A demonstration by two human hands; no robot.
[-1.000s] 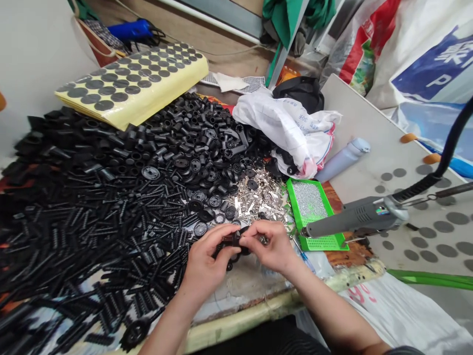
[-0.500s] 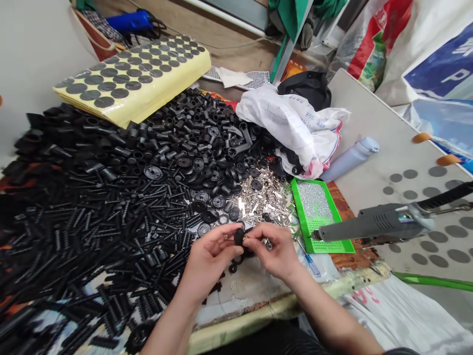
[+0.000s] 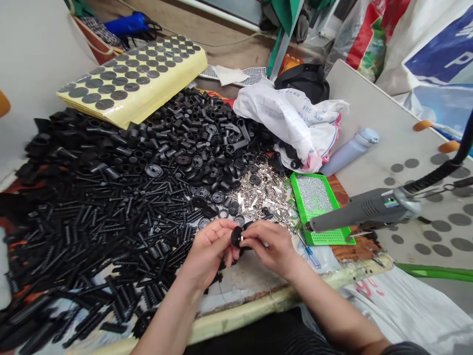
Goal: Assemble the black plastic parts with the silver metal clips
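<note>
Near the front edge of the table, my left hand [image 3: 210, 246] pinches a small round black plastic disc [image 3: 236, 236] between thumb and fingers. Close against it, my right hand [image 3: 271, 244] is closed, its thumb and forefinger on a small shiny metal piece [image 3: 242, 238] at the disc's face. How far that piece sits in the disc is hidden by the fingers. Just beyond the hands lies a heap of small metal clips [image 3: 264, 192]. Black round parts [image 3: 218, 197] are piled next to the clips.
Black screw-like rods [image 3: 148, 222] and tubes [image 3: 177, 123] cover the left. On the right, an electric screwdriver [image 3: 354, 212] hangs over a green tray [image 3: 301, 212] of tiny metal parts. A blue-handled screwdriver [image 3: 312, 256], bottle [image 3: 349, 150], white sack [image 3: 288, 118] and yellow sticker sheets [image 3: 166, 81] lie around.
The black disc has turned so its face shows more towards my right hand, with a metal piece now visible there. The hanging electric screwdriver appears shifted slightly left and up.
</note>
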